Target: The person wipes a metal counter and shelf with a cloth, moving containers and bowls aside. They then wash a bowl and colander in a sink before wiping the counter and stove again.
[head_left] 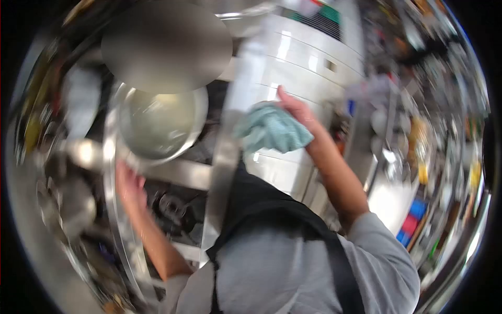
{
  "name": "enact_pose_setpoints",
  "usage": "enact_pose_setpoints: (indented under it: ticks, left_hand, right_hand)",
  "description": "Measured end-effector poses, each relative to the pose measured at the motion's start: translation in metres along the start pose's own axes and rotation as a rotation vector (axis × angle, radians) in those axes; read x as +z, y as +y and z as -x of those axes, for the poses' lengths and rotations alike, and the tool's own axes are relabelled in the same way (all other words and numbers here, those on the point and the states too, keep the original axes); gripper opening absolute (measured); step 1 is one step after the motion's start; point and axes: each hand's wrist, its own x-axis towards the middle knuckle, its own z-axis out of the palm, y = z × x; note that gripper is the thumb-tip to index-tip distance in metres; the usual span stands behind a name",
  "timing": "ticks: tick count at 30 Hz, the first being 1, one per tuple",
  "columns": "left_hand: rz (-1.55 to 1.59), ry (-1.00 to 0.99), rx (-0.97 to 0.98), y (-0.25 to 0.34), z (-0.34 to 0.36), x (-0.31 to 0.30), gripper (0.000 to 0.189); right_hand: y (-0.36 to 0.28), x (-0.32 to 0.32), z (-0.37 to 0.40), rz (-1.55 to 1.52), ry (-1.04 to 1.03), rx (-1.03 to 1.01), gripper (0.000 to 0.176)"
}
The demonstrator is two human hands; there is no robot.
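Note:
A crumpled light-green cloth (274,127) is gripped in my right hand (297,109), over the tiled floor beside the stove's edge. My left hand (130,186) is just below a large metal pot (162,123) that holds a pale, cloudy liquid. Motion smears its fingers, so whether they touch the metal edge or hold anything cannot be made out. The pot stands on the stove (183,175), and a grey blurred oval covers its upper part.
White floor tiles (285,52) lie between the stove and a counter (392,201) at the right with blurred containers. Metal pans (73,204) are at the far left. A burner (171,206) shows below the pot.

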Motion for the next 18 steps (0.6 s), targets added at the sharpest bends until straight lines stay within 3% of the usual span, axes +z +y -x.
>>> enact_pose_setpoints:
  ticks: [2,4,5,7,8,11,14,16,17,18]
  left_hand:
    - [-0.015,-0.212,-0.036,-0.03,0.018,-0.016,0.021]
    - [-0.152,-0.653,-0.136,-0.055,0.044,0.002,0.019]
    - [-0.241,-0.789,-0.199,-0.073,0.054,0.014,0.02]
    - [-0.471,-1.046,-0.264,-0.089,0.096,0.06,0.019]
    - [-0.569,-1.116,-0.254,-0.102,0.126,0.08,0.018]
    - [-0.805,-1.351,-0.139,-0.142,0.196,0.114,0.015]
    - [-1.084,-1.477,0.015,-0.163,0.257,0.138,0.017]
    - [-1.241,-1.586,0.093,-0.178,0.308,0.15,0.016]
    - [-1.3,-1.658,0.075,-0.194,0.325,0.157,0.016]
    - [-1.364,-1.735,0.076,-0.21,0.353,0.166,0.016]
  right_hand:
    - [0.016,-0.02,0.048,-0.219,-0.298,-0.032,0.081]
    - [0.05,-0.068,0.082,-0.269,-0.142,-0.226,0.078]
    - [0.074,-0.1,0.097,-0.518,-0.289,-0.116,0.061]
    - [0.105,-0.092,0.143,-0.445,-0.206,-0.223,0.046]
    - [0.126,-0.097,0.156,-0.489,-0.289,-0.243,0.043]
    - [0.182,-0.086,0.243,-0.419,-0.198,-0.516,0.04]
    - [0.24,-0.123,0.341,-0.023,0.333,-0.817,0.036]
    - [0.283,-0.132,0.434,0.437,0.85,-0.943,0.031]
    - [0.305,-0.137,0.479,0.666,1.131,-0.952,0.029]
    - [0.329,-0.142,0.516,0.659,1.325,-0.787,0.031]
